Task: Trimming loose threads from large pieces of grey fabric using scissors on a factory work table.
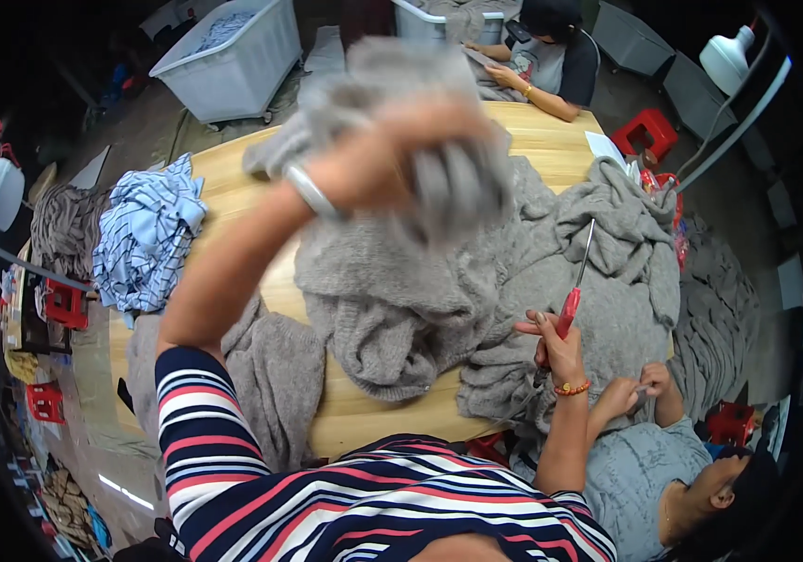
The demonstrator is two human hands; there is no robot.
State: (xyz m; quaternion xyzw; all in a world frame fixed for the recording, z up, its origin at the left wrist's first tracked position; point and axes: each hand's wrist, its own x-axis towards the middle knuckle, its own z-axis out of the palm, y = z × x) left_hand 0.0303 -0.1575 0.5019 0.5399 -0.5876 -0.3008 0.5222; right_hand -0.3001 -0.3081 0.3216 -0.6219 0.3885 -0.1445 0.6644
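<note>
Left hand (pixel 378 169) raised, fingers bunched into grey knit garment (pixel 401 272); right hand (pixel 560 351) gripping red-handled scissors (pixel 574 281) over tabletop (pixel 364 412).

Striped top (pixel 364 506), navy/red/white; silver bangle (pixel 310 192) L wrist, bead bracelet (pixel 572 388) R.

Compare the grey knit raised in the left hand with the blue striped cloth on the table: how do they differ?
The grey knit is plain, thick and fuzzy; the blue striped cloth is thin, with light stripes. The knit is lifted and bunched in the left hand; the cloth lies untouched near the wooden table's left edge. The knit runs down into a larger grey pile; the cloth is a small separate heap. Both are crumpled.
</note>
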